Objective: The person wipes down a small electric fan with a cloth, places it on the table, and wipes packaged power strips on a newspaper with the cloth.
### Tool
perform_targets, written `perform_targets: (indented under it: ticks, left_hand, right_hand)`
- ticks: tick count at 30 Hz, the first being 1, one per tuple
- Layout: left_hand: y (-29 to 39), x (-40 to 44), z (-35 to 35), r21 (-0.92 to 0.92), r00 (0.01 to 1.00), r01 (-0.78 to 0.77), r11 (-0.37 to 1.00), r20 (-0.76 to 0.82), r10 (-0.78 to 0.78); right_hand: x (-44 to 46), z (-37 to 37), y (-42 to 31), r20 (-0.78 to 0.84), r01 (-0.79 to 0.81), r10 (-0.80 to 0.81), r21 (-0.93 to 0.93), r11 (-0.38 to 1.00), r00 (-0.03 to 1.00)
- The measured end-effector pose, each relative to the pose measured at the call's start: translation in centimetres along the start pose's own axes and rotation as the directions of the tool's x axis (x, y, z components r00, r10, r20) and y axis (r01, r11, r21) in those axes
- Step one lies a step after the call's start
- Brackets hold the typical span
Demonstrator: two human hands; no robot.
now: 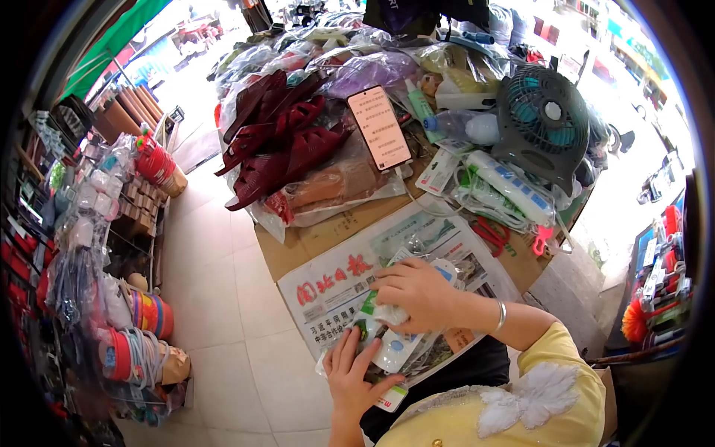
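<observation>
My right hand (418,295) is closed on a wad of white cloth or tissue (392,314), which presses on plastic packages over a newspaper (313,305). Beneath the two hands lies a white, green-marked plastic package (395,353), partly hidden by them. My left hand (354,378) rests flat on its lower left side, with the fingers apart. A small white card with a green edge (391,398) shows beside the left thumb. More clear plastic packaging (410,249) lies just beyond my right hand.
Cardboard (350,227) supports the newspaper. Beyond it are dark red sandals (283,145), a lit phone (378,128), a fan (547,119), a water bottle (450,125) and red-handled scissors (491,235). Shelves of goods (97,216) stand left of the tiled floor (212,298).
</observation>
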State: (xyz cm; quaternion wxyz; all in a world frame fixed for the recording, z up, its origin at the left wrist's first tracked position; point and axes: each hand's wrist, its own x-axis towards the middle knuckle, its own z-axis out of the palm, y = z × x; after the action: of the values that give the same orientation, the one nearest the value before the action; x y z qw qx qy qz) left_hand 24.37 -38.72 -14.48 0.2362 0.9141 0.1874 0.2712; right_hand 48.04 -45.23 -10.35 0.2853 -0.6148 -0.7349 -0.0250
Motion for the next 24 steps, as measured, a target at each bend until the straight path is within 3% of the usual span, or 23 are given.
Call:
perform_targets:
  ticks: [5,7,11,14,16,19,24]
  left_hand:
    - [0.2,0.2,-0.1,0.013,1.000,-0.012,1.000,-0.016,0.012]
    - [0.1,0.0,0.0,0.010,1.000,-0.004,1.000,0.011,0.004]
    - [0.1,0.0,0.0,0.021,1.000,-0.007,1.000,0.011,0.007]
    - [0.0,-0.2,0.1,-0.007,1.000,-0.001,1.000,-0.006,0.001]
    - [0.1,-0.2,0.2,0.001,1.000,-0.002,1.000,-0.015,0.002]
    - [0.1,-0.2,0.2,-0.007,1.000,0.003,1.000,-0.019,-0.003]
    - [0.1,-0.1,0.0,0.009,1.000,-0.008,1.000,-0.027,0.008]
  right_hand:
    - [-2.4,-2.0,-3.5,0.013,-0.037,0.037,-0.027,0.999,0.999]
    - [-3.4,-2.2,-3.7,0.102,0.015,-0.014,-0.014,1.000,0.995]
    - [-4.0,-1.8,-1.1,0.104,0.109,-0.102,-0.061,0.992,0.989]
    - [-3.4,-2.1,1.7,0.020,0.001,0.003,-0.164,0.986,1.000]
    - [-3.3,-2.8,3.7,-0.087,-0.243,0.231,-0.171,0.955,0.969]
    - [-3.4,-1.9,3.9,-0.151,-0.326,0.301,-0.183,0.928,0.942]
    - [-3.0,0.3,-4.1,-0.139,-0.106,0.087,-0.139,0.985,0.986]
